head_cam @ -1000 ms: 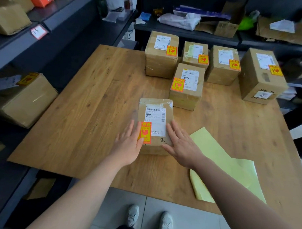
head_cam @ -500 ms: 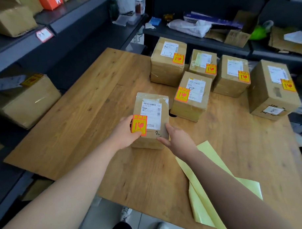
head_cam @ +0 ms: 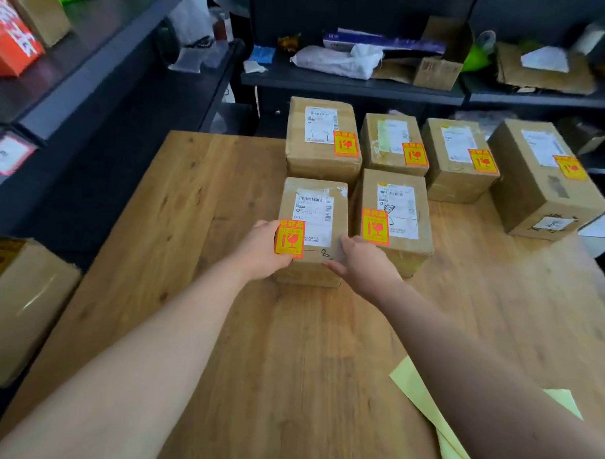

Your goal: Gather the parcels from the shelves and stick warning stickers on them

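Note:
A small cardboard parcel [head_cam: 315, 209] with a white shipping label and an orange warning sticker [head_cam: 290, 238] stands on the wooden table [head_cam: 198, 225]. My left hand [head_cam: 262, 250] grips its near left corner and my right hand [head_cam: 365, 262] holds its near right corner. The parcel sits against a second stickered parcel [head_cam: 394, 218] on its right. Behind them stands a row of three stickered parcels [head_cam: 321, 137], [head_cam: 393, 146], [head_cam: 458, 155], with a larger stickered box [head_cam: 543, 176] at the far right.
Yellow sticker backing sheets [head_cam: 425, 398] lie at the table's near right edge. Dark shelves run along the left, holding a cardboard box [head_cam: 20, 308] and an orange box [head_cam: 9, 44]. The back shelf [head_cam: 350, 83] holds bags and flattened cardboard.
Both hands have pushed the parcel away from me across the table, until it stands beside the second stickered parcel. The flat hands on its top have shifted to its near corners.

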{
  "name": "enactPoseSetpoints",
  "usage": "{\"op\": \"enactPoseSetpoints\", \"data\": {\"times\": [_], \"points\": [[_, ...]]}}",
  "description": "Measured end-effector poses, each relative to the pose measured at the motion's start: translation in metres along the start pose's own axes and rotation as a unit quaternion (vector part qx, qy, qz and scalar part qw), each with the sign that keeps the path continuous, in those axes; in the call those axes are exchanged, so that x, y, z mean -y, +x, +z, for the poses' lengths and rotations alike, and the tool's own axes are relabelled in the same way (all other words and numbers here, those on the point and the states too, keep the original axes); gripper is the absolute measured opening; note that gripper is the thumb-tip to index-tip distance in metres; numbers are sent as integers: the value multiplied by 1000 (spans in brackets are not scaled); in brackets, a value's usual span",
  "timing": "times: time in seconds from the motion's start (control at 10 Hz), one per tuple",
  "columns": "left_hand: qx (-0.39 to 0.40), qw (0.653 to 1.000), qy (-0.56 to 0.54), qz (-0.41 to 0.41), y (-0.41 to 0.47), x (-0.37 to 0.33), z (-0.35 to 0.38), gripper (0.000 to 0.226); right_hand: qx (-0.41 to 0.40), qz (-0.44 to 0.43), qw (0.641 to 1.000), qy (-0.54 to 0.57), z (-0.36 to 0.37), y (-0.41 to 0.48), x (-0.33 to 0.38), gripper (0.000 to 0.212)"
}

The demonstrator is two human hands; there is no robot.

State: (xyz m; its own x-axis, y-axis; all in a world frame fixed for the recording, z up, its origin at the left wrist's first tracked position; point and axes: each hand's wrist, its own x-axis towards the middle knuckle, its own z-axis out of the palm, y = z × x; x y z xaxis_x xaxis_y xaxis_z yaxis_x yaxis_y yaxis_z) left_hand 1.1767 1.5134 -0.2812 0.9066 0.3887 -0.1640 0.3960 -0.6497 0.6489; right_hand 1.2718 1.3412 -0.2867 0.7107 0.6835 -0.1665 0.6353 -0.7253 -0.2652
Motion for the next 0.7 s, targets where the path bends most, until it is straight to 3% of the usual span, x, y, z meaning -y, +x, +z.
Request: {"op": "enactPoseSetpoints", "data": {"times": [0.2, 0.4, 0.6, 0.7], "points": [[5, 998, 19, 61, 22, 5, -6, 44, -8, 24, 999, -20, -3, 15, 0, 42], [17, 994, 79, 68, 27, 11, -5, 38, -28, 32, 999, -28, -3, 13, 4, 40], [-10, 948, 299, 110, 16, 9, -15, 38, -69, 15, 995, -64, -16, 2, -6, 34], [-14, 936, 339, 98, 3, 7, -21, 39, -70, 10, 992, -100, -25, -8, -17, 34]]}}
